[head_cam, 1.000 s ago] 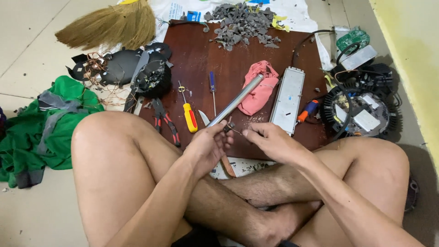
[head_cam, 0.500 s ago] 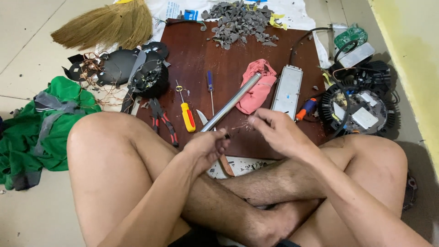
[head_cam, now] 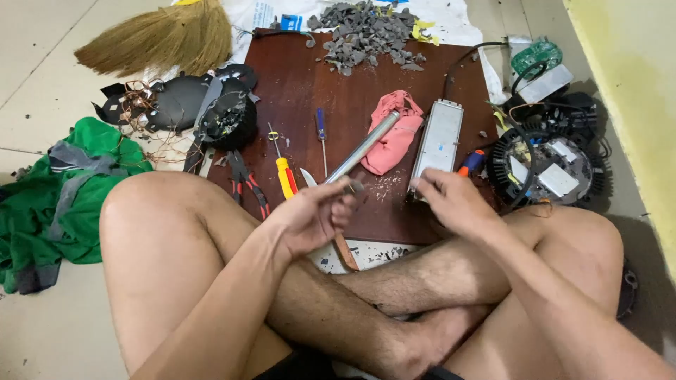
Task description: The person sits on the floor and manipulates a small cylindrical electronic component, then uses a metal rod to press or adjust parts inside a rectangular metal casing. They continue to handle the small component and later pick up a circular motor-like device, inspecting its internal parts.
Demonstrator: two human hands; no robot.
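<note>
A person sits cross-legged on the floor, bare knees raised nearest the camera, with a dark brown wooden board [head_cam: 310,84] lying flat just beyond the shins. The left hand [head_cam: 310,218] is curled shut around the near end of a long grey metal tube [head_cam: 366,144], just above the near edge of the board. The tube's long axis runs diagonally from that hand up and away to the right, its far end resting over a crumpled pink cloth [head_cam: 394,137] near the middle of the board. The right hand [head_cam: 451,200] hovers to the right of the tube with fingers loosely bent; whether it pinches anything small cannot be told. Its fingertips sit at the near end of a flat silver rectangular metal box [head_cam: 436,137], which lies lengthwise toward the far edge. The left hand is therefore the nearer one to the tube. Left of the tube lie a yellow-handled screwdriver [head_cam: 284,172], a blue-handled screwdriver [head_cam: 320,130] and red-handled pliers [head_cam: 250,183]. Off the board's right edge sits a round black finned fixture [head_cam: 556,172]. At the far edge is a heap of grey fragments [head_cam: 366,32]. Beyond the far left corner lies a straw broom [head_cam: 162,39], and green fabric [head_cam: 56,190] lies on the floor at left
</note>
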